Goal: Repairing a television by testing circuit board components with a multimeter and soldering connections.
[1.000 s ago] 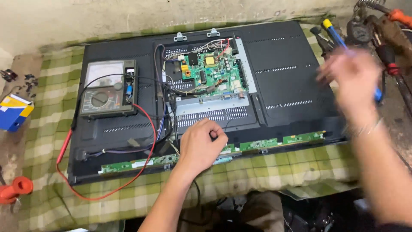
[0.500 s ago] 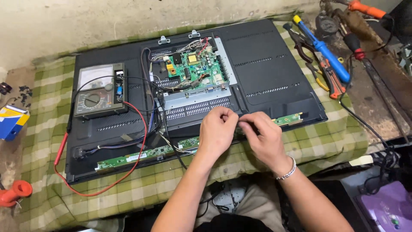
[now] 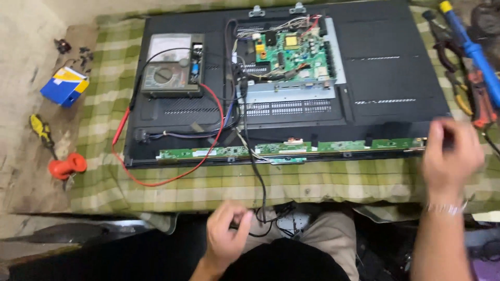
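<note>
On checked cloth (image 3: 323, 182), opened television (image 3: 396, 78).

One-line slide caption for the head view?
Opened flat-screen TV face-down on checked cloth, multimeter on top; left hand grips black cable, right hand blurred.

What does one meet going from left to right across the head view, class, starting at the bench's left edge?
Red-handled tool → blue and yellow box → multimeter → green circuit board → right hand → blue-handled screwdriver.
</note>
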